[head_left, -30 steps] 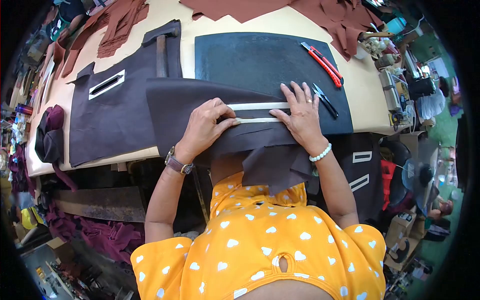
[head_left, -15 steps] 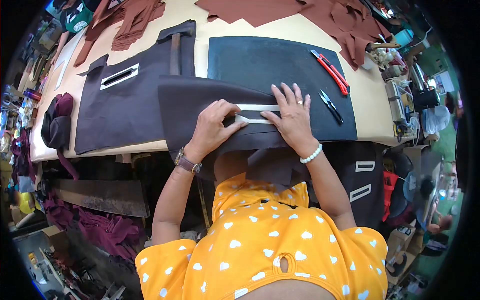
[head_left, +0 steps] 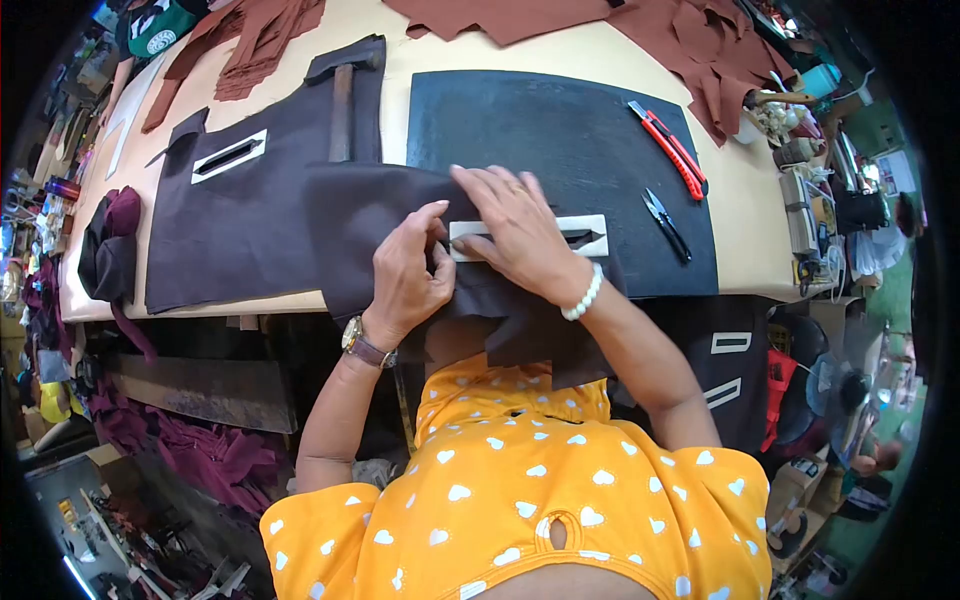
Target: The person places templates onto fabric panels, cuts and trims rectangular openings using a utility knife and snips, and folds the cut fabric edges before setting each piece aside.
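A dark brown piece of fabric or leather (head_left: pixel 365 205) lies partly on the black board and hangs over the table's front edge. On it is a white rectangular frame (head_left: pixel 597 222) around a dark slit, its middle covered by my right hand (head_left: pixel 525 240). That hand lies flat with fingers stretched and the thumb on the frame's left part. My left hand (head_left: pixel 408 268) is at the frame's left end, fingers bent, with a gap between thumb and forefinger; nothing shows in it.
On the black board (head_left: pixel 520 120) lie a red box cutter (head_left: pixel 668 152) and thread snips (head_left: pixel 668 228). A hammer (head_left: pixel 342 115) rests on another dark piece (head_left: pixel 235 230) with a similar white frame (head_left: pixel 230 157). Reddish-brown pieces (head_left: pixel 510 18) lie at the back.
My right hand has slid left along the frame, uncovering its right end. My left hand has let go of the frame's left end and its fingers have parted.
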`<state>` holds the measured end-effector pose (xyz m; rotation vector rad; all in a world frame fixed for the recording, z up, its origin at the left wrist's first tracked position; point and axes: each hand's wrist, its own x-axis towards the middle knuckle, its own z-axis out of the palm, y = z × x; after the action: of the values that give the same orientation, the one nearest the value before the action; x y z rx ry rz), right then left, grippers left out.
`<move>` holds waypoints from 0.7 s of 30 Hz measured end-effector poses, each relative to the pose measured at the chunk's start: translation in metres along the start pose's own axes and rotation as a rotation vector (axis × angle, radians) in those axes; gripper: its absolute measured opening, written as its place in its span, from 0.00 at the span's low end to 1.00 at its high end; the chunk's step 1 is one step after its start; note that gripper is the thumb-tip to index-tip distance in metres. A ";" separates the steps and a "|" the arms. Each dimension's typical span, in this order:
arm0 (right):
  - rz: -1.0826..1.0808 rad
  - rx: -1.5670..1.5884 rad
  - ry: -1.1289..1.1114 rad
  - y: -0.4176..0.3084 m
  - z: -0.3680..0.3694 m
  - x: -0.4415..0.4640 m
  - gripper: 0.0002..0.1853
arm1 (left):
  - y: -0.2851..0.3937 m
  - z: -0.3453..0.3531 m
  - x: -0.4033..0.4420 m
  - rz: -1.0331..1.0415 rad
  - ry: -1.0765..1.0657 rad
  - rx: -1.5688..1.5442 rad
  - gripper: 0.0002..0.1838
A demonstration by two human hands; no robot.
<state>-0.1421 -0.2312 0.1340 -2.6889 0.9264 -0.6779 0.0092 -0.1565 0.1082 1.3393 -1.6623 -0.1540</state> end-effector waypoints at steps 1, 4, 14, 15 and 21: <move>0.014 0.055 -0.067 -0.001 -0.001 0.011 0.32 | -0.001 0.000 -0.003 0.042 0.038 0.053 0.27; 0.054 0.138 -0.260 -0.007 0.002 0.049 0.24 | -0.007 0.004 -0.007 0.135 0.124 0.116 0.26; 0.357 1.125 0.680 0.034 -0.033 0.088 0.11 | 0.062 0.005 0.034 0.160 0.199 0.335 0.27; 0.469 1.308 0.743 0.042 -0.037 0.084 0.11 | 0.069 0.010 0.039 0.157 0.188 0.335 0.29; 0.544 1.674 0.908 0.041 -0.058 0.019 0.12 | 0.064 0.050 0.044 0.174 0.120 0.488 0.32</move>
<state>-0.1788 -0.2779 0.1769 -0.6029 0.5970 -1.5395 -0.0681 -0.1887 0.1468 1.5105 -1.7677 0.4531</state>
